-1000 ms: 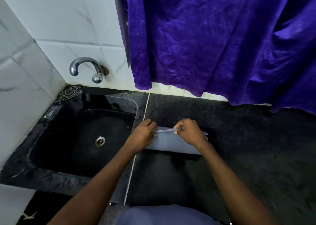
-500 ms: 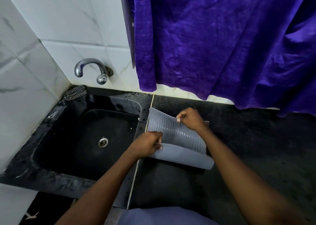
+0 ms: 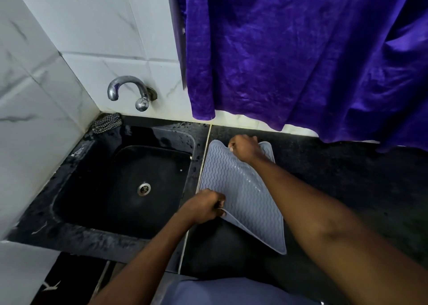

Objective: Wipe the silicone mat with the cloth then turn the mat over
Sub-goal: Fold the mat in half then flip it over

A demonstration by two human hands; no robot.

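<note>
Nearest the viewer, a blue garment (image 3: 220, 292) is being cut off by the lower edge. The near left corner of the grey silicone mat (image 3: 245, 189) is being pinched by the left hand (image 3: 203, 206), with the fingers curled round the edge. The mat, wavy ridges upward, is being held spread over the black countertop (image 3: 347, 189), just right of the sink (image 3: 104, 223). Its far edge is being gripped by the right hand (image 3: 243, 148), fingers closed on it. Farther left, a drain (image 3: 143, 188) is being shown in the basin. Beyond, a checked cloth (image 3: 107, 123) is being left bunched at the sink's far corner, well apart from both hands, under the tap (image 3: 129, 91). Behind, a purple curtain (image 3: 301, 61) is being hung.
</note>
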